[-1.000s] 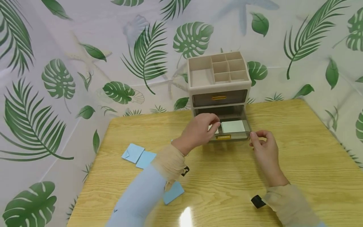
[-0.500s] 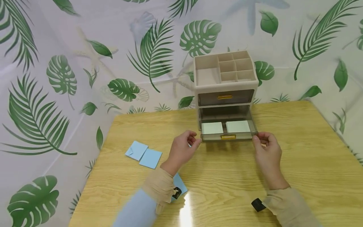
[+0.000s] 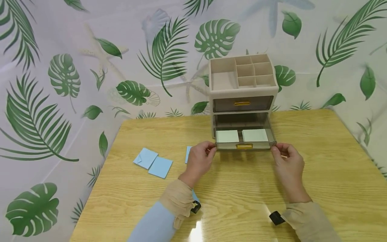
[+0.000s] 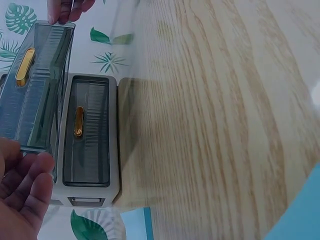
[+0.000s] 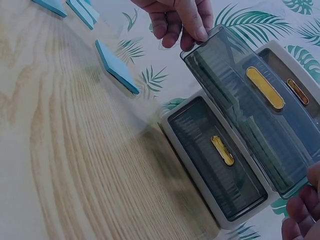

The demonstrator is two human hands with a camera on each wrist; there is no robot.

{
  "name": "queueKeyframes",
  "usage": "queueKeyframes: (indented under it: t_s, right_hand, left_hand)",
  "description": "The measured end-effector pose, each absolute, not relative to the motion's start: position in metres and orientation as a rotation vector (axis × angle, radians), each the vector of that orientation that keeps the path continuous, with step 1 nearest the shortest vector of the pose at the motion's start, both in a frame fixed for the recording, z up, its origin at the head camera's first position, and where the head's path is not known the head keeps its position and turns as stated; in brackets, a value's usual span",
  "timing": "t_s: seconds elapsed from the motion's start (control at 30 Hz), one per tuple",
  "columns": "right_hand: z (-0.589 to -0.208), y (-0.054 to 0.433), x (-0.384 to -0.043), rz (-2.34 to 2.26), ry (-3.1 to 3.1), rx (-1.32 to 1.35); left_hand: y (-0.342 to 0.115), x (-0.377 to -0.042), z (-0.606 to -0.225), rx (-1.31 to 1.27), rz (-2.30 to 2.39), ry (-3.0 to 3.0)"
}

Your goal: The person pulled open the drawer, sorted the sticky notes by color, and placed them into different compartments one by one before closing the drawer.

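A cream desktop organizer (image 3: 243,90) stands at the back of the table, with its smoky clear middle drawer (image 3: 225,146) pulled out. Inside that drawer lie two pale green sticky note pads (image 3: 227,136) side by side. My left hand (image 3: 199,160) pinches the drawer's front left corner. At the opposite front corner, my right hand (image 3: 290,168) grips between thumb and fingers. The gold handle (image 5: 265,87) sits between the hands, untouched. Below, the bottom drawer (image 4: 89,145) is closed.
Blue sticky note pads (image 3: 161,167) lie on the wooden table (image 3: 235,198) to the left, one partly behind my left hand and another mostly under the left wrist. Divided compartments (image 3: 255,70) top the organizer. A leaf-patterned cloth (image 3: 99,84) hangs behind.
My left hand has moved out of the drawer, down and left, then onto its front left corner. Both pale green pads now show fully. My right hand has stayed at the right corner.
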State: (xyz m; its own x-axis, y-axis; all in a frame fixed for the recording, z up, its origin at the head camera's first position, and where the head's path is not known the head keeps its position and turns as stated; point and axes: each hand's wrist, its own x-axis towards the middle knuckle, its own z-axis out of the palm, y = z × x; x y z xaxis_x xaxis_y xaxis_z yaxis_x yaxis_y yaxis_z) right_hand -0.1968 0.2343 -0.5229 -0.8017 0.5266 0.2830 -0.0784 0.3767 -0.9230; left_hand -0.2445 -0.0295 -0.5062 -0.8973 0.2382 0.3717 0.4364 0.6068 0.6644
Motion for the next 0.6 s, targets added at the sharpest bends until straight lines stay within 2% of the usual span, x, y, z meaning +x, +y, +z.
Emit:
queueKeyframes:
  t_s: [0.6]
  right_hand:
    - [-0.514, 0.236, -0.206, 1.421, -2.099, -0.387]
  left_hand:
    - [-0.028, -0.255, -0.497, -0.569, -1.105, -2.505]
